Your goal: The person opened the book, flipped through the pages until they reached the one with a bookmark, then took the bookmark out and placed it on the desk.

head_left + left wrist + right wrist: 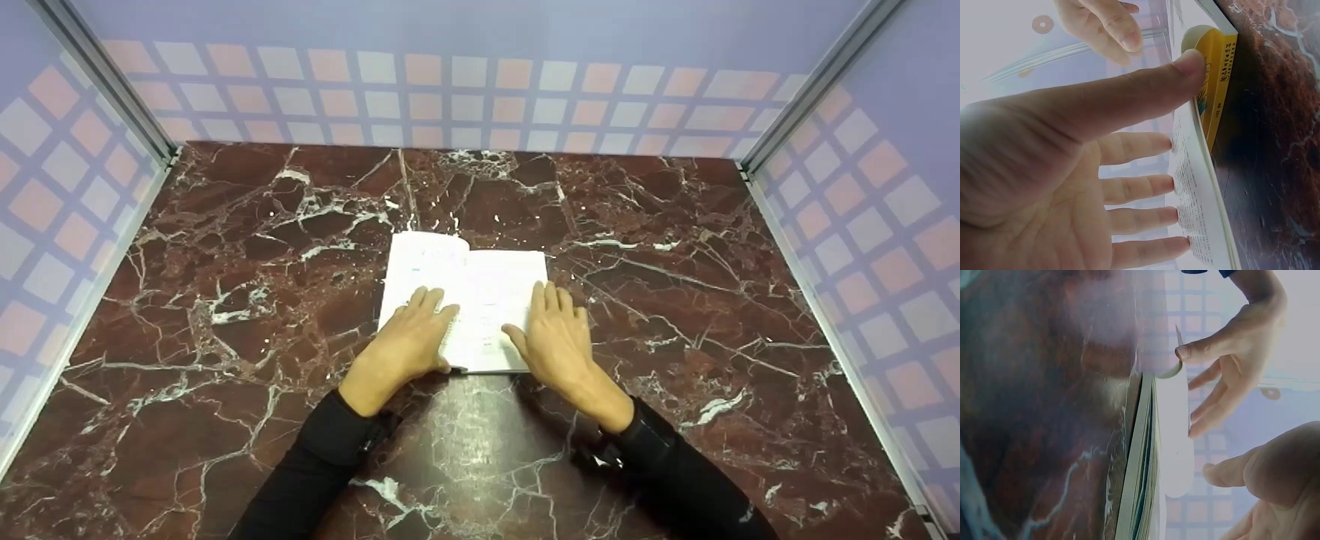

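Note:
An open book (506, 300) with white printed pages lies on the table. On its left page (1193, 205) rest the fingertips of my left hand (405, 341), the fingers fairly straight and spread; the thumb (1129, 98) touches the near edge, where a yellow cover and spine (1221, 93) show. My right hand (559, 341) is at the right page, fingers extended over its outer edge and the thumb apart from them. From the right wrist view, the left page curves up from the page stack (1143, 467) beside my left hand (1241, 354). The right fingertips are hidden there.
The dark red marbled table (225, 315) has white veins. Behind it stands a pale purple wall (465, 82) with pink and white squares, and similar panels (52, 195) rise at both sides. Metal posts (112, 90) mark the back corners.

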Demonstrator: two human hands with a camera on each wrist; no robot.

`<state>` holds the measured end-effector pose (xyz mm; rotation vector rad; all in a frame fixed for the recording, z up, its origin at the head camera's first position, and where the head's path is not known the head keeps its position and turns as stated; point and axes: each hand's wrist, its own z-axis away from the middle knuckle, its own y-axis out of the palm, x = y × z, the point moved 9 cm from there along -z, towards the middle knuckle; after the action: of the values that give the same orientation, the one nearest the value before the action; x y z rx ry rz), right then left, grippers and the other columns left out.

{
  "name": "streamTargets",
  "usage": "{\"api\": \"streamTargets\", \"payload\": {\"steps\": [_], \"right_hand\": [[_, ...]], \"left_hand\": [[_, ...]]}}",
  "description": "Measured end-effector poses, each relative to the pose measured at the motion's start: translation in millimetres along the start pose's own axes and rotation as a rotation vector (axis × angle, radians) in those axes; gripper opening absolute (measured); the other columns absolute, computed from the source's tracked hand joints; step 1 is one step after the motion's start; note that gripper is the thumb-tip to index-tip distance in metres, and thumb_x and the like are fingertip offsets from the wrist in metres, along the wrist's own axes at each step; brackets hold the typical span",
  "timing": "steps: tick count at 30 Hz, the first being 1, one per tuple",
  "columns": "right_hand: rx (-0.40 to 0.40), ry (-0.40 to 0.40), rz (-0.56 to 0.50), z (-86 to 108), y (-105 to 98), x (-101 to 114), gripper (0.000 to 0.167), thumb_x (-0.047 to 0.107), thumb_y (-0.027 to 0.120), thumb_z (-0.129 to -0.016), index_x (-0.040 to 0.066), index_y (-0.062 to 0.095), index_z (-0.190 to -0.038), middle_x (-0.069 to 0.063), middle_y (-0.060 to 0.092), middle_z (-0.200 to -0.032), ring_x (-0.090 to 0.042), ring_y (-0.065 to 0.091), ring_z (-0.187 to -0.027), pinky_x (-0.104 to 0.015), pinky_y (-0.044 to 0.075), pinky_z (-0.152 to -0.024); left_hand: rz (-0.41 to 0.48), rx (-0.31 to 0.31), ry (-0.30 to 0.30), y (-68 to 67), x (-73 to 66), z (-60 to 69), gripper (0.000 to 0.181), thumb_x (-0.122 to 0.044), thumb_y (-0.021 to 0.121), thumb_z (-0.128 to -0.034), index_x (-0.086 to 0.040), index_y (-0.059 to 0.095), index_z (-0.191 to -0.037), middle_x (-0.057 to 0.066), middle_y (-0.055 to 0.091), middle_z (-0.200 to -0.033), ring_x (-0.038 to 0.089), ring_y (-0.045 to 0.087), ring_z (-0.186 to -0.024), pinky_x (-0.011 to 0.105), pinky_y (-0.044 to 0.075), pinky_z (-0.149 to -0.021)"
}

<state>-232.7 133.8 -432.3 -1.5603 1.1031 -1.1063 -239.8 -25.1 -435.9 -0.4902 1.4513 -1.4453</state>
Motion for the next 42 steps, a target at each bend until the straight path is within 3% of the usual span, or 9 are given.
{"api": "streamTargets", "payload": {"steps": [9,21,26,31,37,42], "right_hand": [[0.178,0.074,0.040,3.2,23,0,0.088,0.056,0.067,-0.095,-0.017,0.043,-0.138,-0.036,0.054,-0.136,-0.047,0.050,-0.130,-0.061,0.049,-0.100],[0.278,0.084,0.064,7.8,40,2,0.093,0.054,0.066,-0.096,-0.019,0.037,-0.146,-0.039,0.043,-0.148,-0.047,0.040,-0.143,-0.059,0.041,-0.113],[0.263,0.051,0.084,8.0,39,6,0.089,0.052,0.066,-0.097,-0.018,0.039,-0.146,-0.038,0.045,-0.147,-0.045,0.043,-0.142,-0.056,0.044,-0.111],[0.186,-0.021,0.078,8.2,34,14,0.079,0.044,0.071,-0.095,-0.016,0.046,-0.140,-0.033,0.056,-0.139,-0.042,0.051,-0.134,-0.054,0.050,-0.101],[0.146,-0.084,-0.071,8.2,29,20,0.068,0.029,0.075,-0.093,-0.013,0.048,-0.138,-0.030,0.060,-0.136,-0.046,0.055,-0.128,-0.058,0.049,-0.101],[0.109,-0.136,-0.232,7.7,18,23,0.072,0.027,0.078,-0.092,-0.015,0.044,-0.142,-0.033,0.057,-0.137,-0.049,0.059,-0.120,-0.059,0.053,-0.098]], "left_hand": [[0.024,0.029,-0.026,2.3,4.1,0.9,0.087,-0.014,0.089,-0.0781,0.002,0.045,-0.151,0.029,0.031,-0.160,0.048,0.023,-0.150,0.063,0.027,-0.120],[0.051,0.077,-0.060,6.2,5.0,0.3,0.090,-0.014,0.087,-0.0807,0.000,0.039,-0.156,0.028,0.023,-0.165,0.047,0.016,-0.153,0.062,0.020,-0.123],[0.040,0.070,-0.052,5.6,5.1,0.6,0.089,-0.015,0.087,-0.0806,0.001,0.040,-0.155,0.028,0.025,-0.164,0.048,0.017,-0.152,0.062,0.022,-0.122],[0.031,0.052,-0.035,4.6,4.3,0.4,0.088,-0.015,0.089,-0.0795,0.003,0.043,-0.153,0.030,0.029,-0.162,0.050,0.020,-0.151,0.064,0.026,-0.120],[0.018,0.057,-0.038,5.5,5.4,-0.7,0.088,-0.015,0.089,-0.0795,0.002,0.043,-0.153,0.030,0.029,-0.161,0.049,0.021,-0.151,0.063,0.026,-0.120],[0.014,0.062,-0.039,5.3,5.2,-0.5,0.089,-0.016,0.089,-0.0794,0.002,0.042,-0.153,0.030,0.029,-0.162,0.048,0.021,-0.151,0.064,0.026,-0.120]]}}
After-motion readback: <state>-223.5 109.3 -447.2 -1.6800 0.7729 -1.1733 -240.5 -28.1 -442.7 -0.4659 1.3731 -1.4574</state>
